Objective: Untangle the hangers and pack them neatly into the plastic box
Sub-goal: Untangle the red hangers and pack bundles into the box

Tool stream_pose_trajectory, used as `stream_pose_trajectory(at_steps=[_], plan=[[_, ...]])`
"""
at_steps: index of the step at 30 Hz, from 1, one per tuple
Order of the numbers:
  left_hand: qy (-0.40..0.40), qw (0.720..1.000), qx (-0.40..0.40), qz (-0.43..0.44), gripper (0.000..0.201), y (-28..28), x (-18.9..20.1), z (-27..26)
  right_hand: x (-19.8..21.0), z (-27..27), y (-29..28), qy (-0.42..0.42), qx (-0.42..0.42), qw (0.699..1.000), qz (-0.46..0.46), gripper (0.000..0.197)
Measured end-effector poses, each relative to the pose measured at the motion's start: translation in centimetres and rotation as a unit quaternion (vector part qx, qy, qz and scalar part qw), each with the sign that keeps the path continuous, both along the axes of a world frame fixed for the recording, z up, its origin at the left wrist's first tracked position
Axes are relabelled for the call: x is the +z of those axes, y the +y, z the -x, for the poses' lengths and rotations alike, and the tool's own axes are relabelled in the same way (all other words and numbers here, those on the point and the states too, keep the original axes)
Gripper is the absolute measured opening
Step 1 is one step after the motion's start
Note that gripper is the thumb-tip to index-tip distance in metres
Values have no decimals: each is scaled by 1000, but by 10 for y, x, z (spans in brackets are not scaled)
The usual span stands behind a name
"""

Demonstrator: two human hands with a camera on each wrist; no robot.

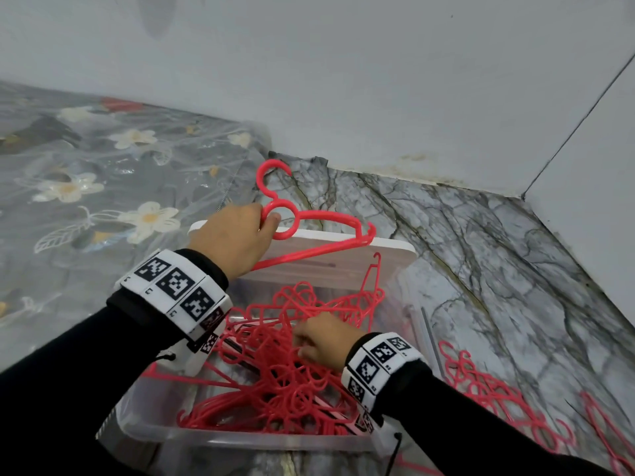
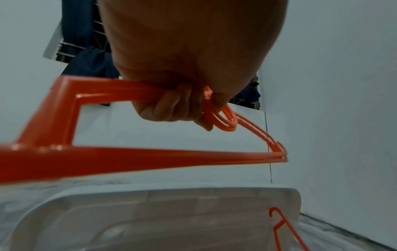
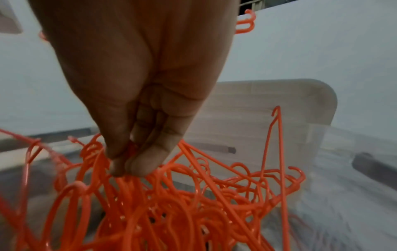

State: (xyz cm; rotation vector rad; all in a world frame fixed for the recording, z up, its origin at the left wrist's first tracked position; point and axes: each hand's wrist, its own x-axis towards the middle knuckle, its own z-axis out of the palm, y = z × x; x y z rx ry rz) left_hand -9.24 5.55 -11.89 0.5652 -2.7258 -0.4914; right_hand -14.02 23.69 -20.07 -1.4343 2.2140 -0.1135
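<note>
While your right hand (image 1: 323, 341) pinches the tangled hangers (image 1: 292, 372) filling the plastic box (image 1: 240, 438), your left hand (image 1: 233, 238) grips one hanger (image 1: 319, 231), hook up, bar sideways.

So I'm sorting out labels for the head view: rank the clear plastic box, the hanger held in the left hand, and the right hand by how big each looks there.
1. Clear plastic box, by far the largest.
2. Hanger held in the left hand.
3. Right hand, smallest; it sits nearer the camera than the hanger, so true sizes may differ.

black-and-white square markers on wristbands (image 1: 175, 286), no readable text
</note>
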Motion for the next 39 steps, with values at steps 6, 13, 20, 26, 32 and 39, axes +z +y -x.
stream_pose_trajectory(at_steps=[6, 13, 20, 26, 32, 39], plan=[[29, 997, 19, -71, 40, -7, 4, -1, 53, 14, 3, -25, -61, 981, 180, 15], [59, 996, -22, -69, 42, 4, 8, 1, 94, 26, 28, 6, -114, 946, 302, 11], [139, 986, -47, -80, 35, 11, 16, 4, 82, 23, 30, 50, -73, 981, 175, 18], [71, 991, -99, -63, 42, 9, 11, -1, 88, 20, 27, 73, -59, 977, 192, 17], [-23, 986, -165, -2, 59, 17, 4, -5, 106, 27, 31, 93, -87, 931, 342, 10], [-56, 964, -210, 153, 53, 25, 2, -6, 106, 28, 30, 76, -116, 888, 437, 9]])
